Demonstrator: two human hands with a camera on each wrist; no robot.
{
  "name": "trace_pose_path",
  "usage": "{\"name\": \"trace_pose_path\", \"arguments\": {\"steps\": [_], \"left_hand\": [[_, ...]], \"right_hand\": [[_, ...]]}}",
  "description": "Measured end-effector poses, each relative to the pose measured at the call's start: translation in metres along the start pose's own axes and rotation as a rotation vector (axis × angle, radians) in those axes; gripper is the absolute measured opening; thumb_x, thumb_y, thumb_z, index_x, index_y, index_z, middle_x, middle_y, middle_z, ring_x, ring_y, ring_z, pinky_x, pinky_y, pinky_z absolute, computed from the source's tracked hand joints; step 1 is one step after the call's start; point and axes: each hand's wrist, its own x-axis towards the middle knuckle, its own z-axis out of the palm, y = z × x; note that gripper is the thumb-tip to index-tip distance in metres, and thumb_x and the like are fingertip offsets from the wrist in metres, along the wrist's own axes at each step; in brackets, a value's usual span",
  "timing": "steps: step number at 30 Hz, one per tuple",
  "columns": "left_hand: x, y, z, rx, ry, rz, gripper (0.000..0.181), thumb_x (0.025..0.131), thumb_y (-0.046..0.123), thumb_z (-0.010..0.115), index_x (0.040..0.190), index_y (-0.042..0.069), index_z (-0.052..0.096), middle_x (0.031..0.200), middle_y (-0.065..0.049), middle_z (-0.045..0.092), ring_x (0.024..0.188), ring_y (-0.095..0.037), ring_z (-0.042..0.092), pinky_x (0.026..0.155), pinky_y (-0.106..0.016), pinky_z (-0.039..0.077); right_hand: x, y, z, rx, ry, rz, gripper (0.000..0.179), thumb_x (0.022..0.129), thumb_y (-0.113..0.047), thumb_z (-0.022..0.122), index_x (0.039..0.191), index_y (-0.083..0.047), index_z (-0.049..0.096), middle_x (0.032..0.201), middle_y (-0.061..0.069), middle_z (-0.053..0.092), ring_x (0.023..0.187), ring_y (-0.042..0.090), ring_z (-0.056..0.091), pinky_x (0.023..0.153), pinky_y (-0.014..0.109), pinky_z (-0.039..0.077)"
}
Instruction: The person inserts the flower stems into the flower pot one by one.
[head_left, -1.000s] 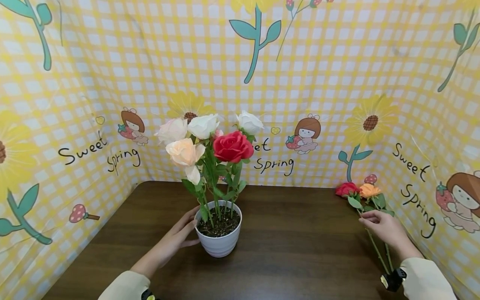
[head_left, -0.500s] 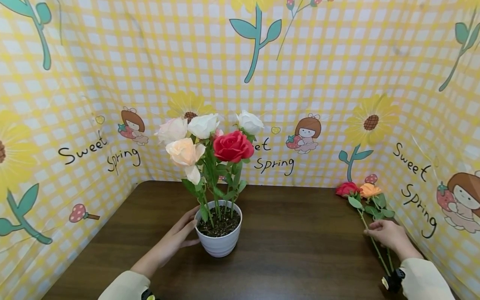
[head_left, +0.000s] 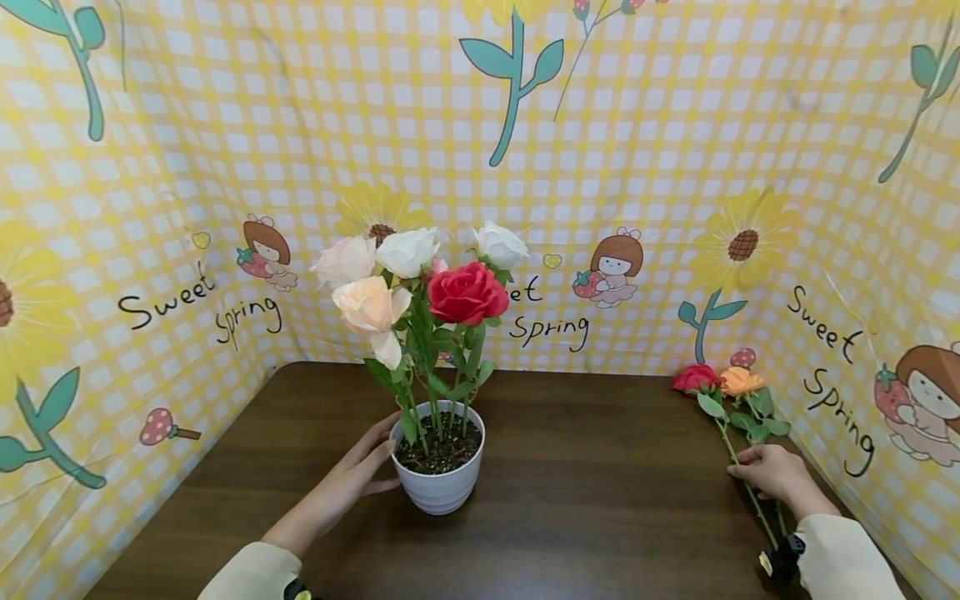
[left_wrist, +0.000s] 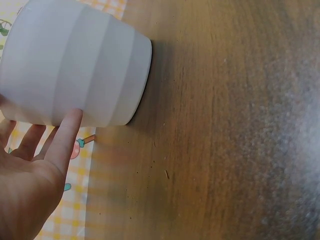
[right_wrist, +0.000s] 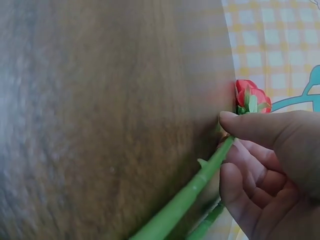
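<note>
A white ribbed flowerpot [head_left: 438,493] filled with dark soil stands upright on the brown table. In it are several artificial roses, including a red rose [head_left: 467,293], a peach rose [head_left: 370,304] and white ones. My left hand [head_left: 367,458] rests against the pot's left side, its thumb and fingertips touching the wall in the left wrist view. At the right, my right hand [head_left: 776,475] pinches the stem [right_wrist: 185,200] of a loose red rose [head_left: 695,379] between thumb and fingers. Beside that flower lies an orange rose [head_left: 741,381], its stem partly hidden by the hand.
A yellow checked cloth [head_left: 420,125] with printed flowers and figures rises around the back and both sides of the table [head_left: 585,467]. The loose roses lie near the table's right edge, close to the cloth.
My right hand has slid down the red rose's stem, away from the blooms and towards me. The left hand and the pot have stayed still.
</note>
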Motion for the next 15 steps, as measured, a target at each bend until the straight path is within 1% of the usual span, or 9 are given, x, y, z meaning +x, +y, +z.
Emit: {"name": "trace_pose_path", "arguments": {"steps": [4, 6, 15], "left_hand": [[0.0002, 0.0010, 0.0003, 0.001, -0.005, 0.005, 0.054, 0.111, 0.030, 0.037, 0.161, 0.018, 0.019, 0.159, -0.024, 0.018, 0.145, -0.043, 0.022, 0.099, -0.050, 0.051], [0.0003, 0.0012, 0.0003, -0.001, -0.007, 0.004, 0.054, 0.111, 0.030, 0.037, 0.161, 0.019, 0.019, 0.158, -0.024, 0.018, 0.145, -0.043, 0.022, 0.100, -0.050, 0.051], [-0.0003, 0.0015, 0.0015, -0.003, -0.002, 0.001, 0.054, 0.111, 0.029, 0.037, 0.161, 0.018, 0.018, 0.157, -0.025, 0.020, 0.144, -0.043, 0.023, 0.099, -0.050, 0.051]], "right_hand": [[-0.0003, 0.0014, 0.0003, 0.016, 0.008, -0.011, 0.044, 0.092, -0.021, 0.071, 0.115, 0.016, 0.061, 0.084, 0.009, 0.069, 0.068, 0.018, 0.063, 0.058, 0.035, 0.058], [-0.0007, 0.0024, 0.0010, 0.024, 0.009, -0.019, 0.043, 0.092, -0.021, 0.071, 0.114, 0.015, 0.061, 0.083, 0.007, 0.068, 0.068, 0.017, 0.062, 0.057, 0.034, 0.058], [-0.0010, 0.0017, 0.0009, 0.050, 0.025, -0.027, 0.042, 0.093, -0.022, 0.071, 0.114, 0.013, 0.060, 0.086, 0.008, 0.069, 0.069, 0.017, 0.062, 0.058, 0.034, 0.058]]}}
